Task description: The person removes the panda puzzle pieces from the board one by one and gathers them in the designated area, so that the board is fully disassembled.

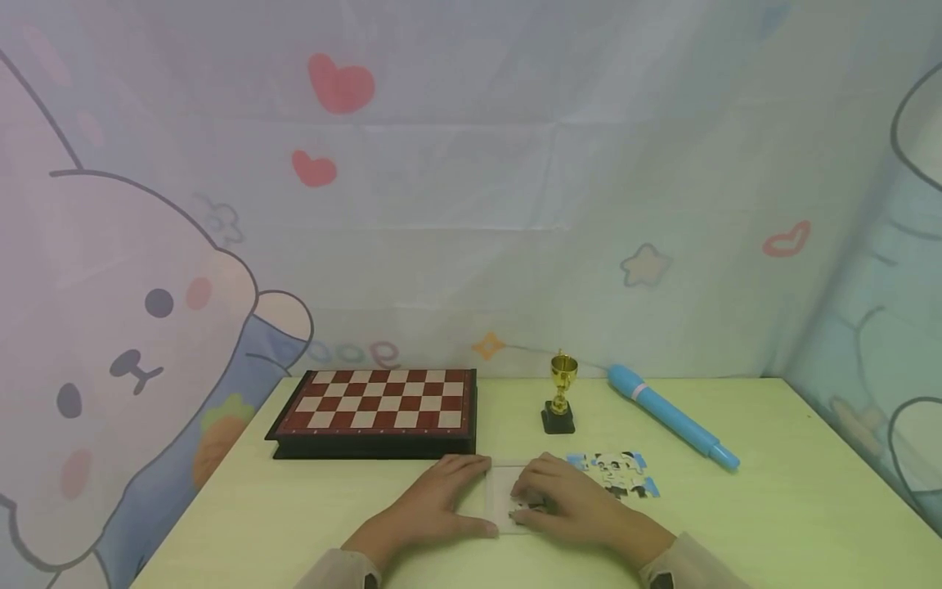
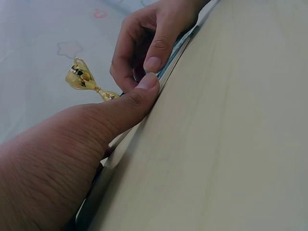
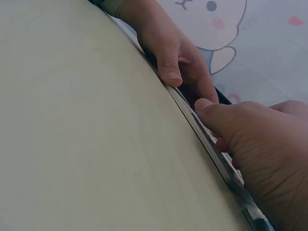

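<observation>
A white, shallow puzzle tray (image 1: 502, 491) lies flat on the table in front of me. My left hand (image 1: 440, 509) rests at its left edge, thumb at the near corner and fingers stretched toward the far one. Over the tray's middle, my right hand (image 1: 570, 503) curls its fingers and thumb round a small black-and-white jigsaw piece (image 1: 524, 509), which they partly cover. Just beyond the right hand lies a group of joined panda jigsaw pieces (image 1: 614, 468), blue, white and black. The wrist views show both thumbs near each other, low by the tabletop.
A red-and-white chessboard box (image 1: 383, 405) sits behind the left hand. A gold trophy cup (image 1: 561, 393) on a black base stands behind the tray. To its right lies a thick blue pen-shaped object (image 1: 673, 417). A printed curtain (image 1: 471, 204) hangs behind the table (image 1: 773, 507).
</observation>
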A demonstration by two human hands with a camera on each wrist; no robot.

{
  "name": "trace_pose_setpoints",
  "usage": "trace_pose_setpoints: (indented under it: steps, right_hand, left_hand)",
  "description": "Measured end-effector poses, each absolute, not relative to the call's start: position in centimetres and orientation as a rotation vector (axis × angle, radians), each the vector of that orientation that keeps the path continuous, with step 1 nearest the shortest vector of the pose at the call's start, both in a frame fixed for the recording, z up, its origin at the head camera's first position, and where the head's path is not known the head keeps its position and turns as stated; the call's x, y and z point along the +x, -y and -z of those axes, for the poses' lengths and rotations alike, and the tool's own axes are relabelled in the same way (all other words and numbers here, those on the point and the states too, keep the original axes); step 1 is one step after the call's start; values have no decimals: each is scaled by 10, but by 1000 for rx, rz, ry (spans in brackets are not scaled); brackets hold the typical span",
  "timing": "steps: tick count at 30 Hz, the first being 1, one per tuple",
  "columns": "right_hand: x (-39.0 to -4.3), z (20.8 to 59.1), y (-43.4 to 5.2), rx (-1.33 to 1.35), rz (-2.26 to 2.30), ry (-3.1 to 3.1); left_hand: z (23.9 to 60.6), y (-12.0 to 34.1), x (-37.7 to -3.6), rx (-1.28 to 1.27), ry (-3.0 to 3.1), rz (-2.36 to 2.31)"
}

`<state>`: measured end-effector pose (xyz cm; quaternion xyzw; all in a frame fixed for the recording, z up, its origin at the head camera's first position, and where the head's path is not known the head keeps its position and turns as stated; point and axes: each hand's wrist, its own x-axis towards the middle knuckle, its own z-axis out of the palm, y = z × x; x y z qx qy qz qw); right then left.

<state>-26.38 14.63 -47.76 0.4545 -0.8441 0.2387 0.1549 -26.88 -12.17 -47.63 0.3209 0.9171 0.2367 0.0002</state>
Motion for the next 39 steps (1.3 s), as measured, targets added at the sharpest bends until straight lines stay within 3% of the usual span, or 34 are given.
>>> trace_pose_setpoints:
  steps: [32, 39]
  right_hand:
    - [-258, 474, -146, 1228, -759, 2484]
    - [-260, 479, -148, 1334, -742, 2406]
  left_hand:
    - [474, 122, -270, 1030, -2878, -737]
    - [472, 121, -268, 1026, -2884, -722]
